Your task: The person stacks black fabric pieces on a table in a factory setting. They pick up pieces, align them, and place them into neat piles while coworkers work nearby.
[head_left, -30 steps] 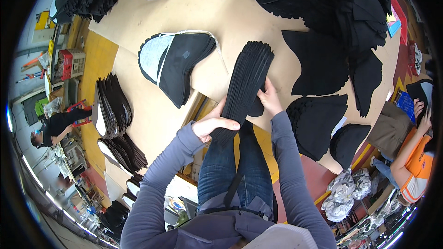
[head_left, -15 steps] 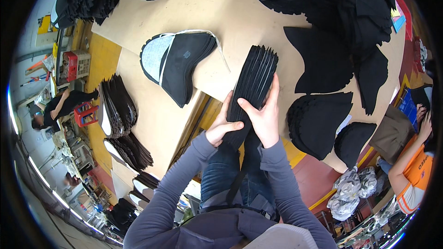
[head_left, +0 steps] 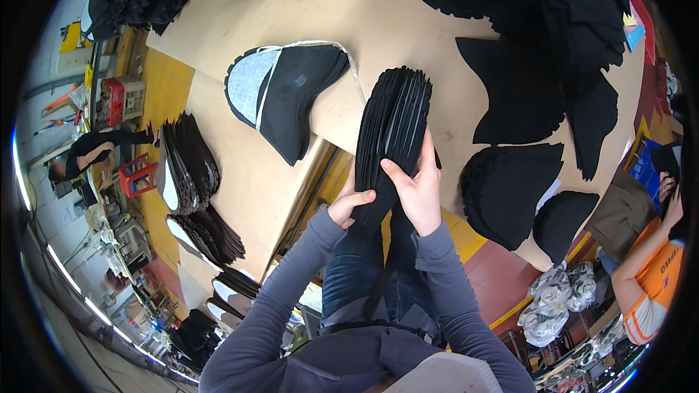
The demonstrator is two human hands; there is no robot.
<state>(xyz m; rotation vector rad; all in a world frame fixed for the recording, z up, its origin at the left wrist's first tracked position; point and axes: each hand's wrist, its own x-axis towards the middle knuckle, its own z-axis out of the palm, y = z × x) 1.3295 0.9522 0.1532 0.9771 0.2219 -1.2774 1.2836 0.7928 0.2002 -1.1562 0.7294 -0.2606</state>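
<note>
Between my two hands stands a thick stack of black cut fabric pieces (head_left: 392, 127), its layered edges facing up and slightly fanned. My left hand (head_left: 352, 202) grips the stack's near left side, thumb on the layers and most fingers hidden behind it. On the right side my right hand (head_left: 416, 193) is closed round it, thumb pressed on the edges. Just beyond, to the left, lies a bundle of curved black pieces (head_left: 302, 91) with a pale grey patch, tied with a white strip. Right of my hands are stacks of rounded black pieces (head_left: 510, 189).
Large black cut pieces (head_left: 513, 94) and a heap of dark layers (head_left: 524, 0) cover the far right of the tan table (head_left: 342, 14). Brown-black bundles (head_left: 191, 164) line the left edge. A person in an orange shirt (head_left: 659, 273) works at the right, near plastic-wrapped bundles (head_left: 550, 302).
The stack in my hands has turned and its layers have spread into a rounder fan, leaning slightly left. Both hands keep hold of it. The view has shifted slightly.
</note>
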